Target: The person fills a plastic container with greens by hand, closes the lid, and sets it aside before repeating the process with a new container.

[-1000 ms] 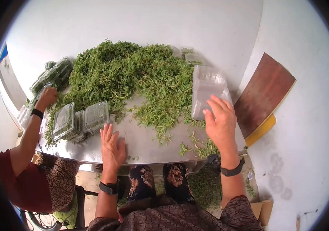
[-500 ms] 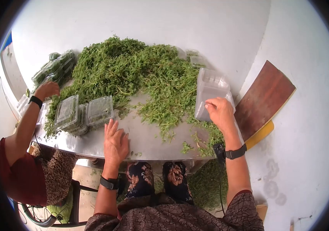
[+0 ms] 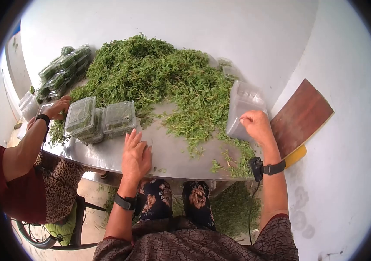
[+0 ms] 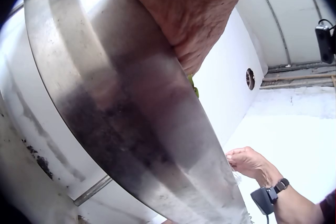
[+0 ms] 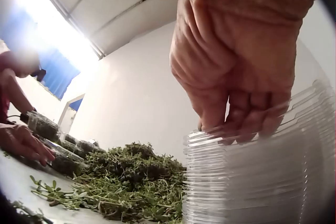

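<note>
My right hand is over a stack of nested clear plastic clamshell boxes at the table's right side. In the right wrist view its thumb and curled fingers pinch the rim of the top clamshell box. My left hand rests on the metal table near the front edge, fingers extended and holding nothing. Just beyond its fingertips stands a filled clear box, beside a small stack of filled boxes. A large heap of leafy green stems covers the middle and back.
At left another person's hands work beside the filled boxes. More packed boxes are piled at the back left. A reddish-brown board leans by the right wall. Loose greens lie near the right front edge.
My right hand has gone from spread fingers above the box stack to a pinch at its rim. My left hand stays on the table. The other person's hand has moved toward the nearer boxes.
</note>
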Demonstrator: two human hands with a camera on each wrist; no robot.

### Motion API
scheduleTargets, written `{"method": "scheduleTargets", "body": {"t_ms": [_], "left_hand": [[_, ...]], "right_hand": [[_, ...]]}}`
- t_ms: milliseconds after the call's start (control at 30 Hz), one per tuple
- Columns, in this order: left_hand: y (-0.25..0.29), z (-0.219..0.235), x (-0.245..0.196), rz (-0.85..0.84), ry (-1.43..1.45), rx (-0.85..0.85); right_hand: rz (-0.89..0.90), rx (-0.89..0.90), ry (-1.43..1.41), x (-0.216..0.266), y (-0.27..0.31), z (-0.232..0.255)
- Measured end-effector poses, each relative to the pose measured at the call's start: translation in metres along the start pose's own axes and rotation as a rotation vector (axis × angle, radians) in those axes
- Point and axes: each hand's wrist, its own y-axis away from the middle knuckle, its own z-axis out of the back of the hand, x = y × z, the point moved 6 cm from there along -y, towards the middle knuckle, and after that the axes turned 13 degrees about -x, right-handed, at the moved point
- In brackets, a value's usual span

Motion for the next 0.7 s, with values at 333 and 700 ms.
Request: {"method": "scheduleTargets", "body": {"t_ms": [333, 700], "left_hand": [[0.000, 0.001, -0.003, -0.005, 0.028, -0.014], [0.001, 0.001, -0.003, -0.014, 0.037, -0.029]], "right_hand": [[0.108, 0.116, 0.213, 0.016, -0.006, -0.003], [0.267, 0.134, 0.294, 0.026, -0.009, -0.001]]}}
